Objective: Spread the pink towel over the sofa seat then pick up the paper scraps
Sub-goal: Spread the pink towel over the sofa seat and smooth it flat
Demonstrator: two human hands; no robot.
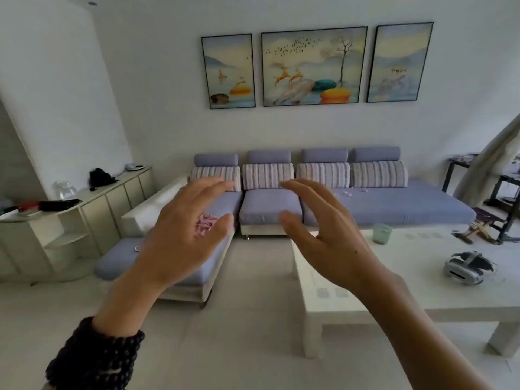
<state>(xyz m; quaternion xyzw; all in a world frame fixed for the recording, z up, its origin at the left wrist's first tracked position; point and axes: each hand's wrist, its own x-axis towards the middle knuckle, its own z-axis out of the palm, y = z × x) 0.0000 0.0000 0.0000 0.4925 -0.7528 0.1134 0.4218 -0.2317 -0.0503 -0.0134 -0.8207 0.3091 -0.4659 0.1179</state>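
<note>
A crumpled pink towel (204,223) lies on the left seat of the lavender sofa (394,205), partly hidden behind my left hand (185,232). Small white paper scraps (349,193) dot the sofa seat further right, near the striped back cushions. Both hands are raised in front of me, well short of the sofa. My left hand is open with fingers spread and holds nothing. My right hand (323,235) is likewise open and holds nothing. A dark bead bracelet wraps my left wrist.
A white coffee table (408,299) stands at the right with a green cup (382,233) and a white headset (468,267) on it. A low cabinet (92,209) with dark items runs along the left wall. Pale floor lies between me and the sofa.
</note>
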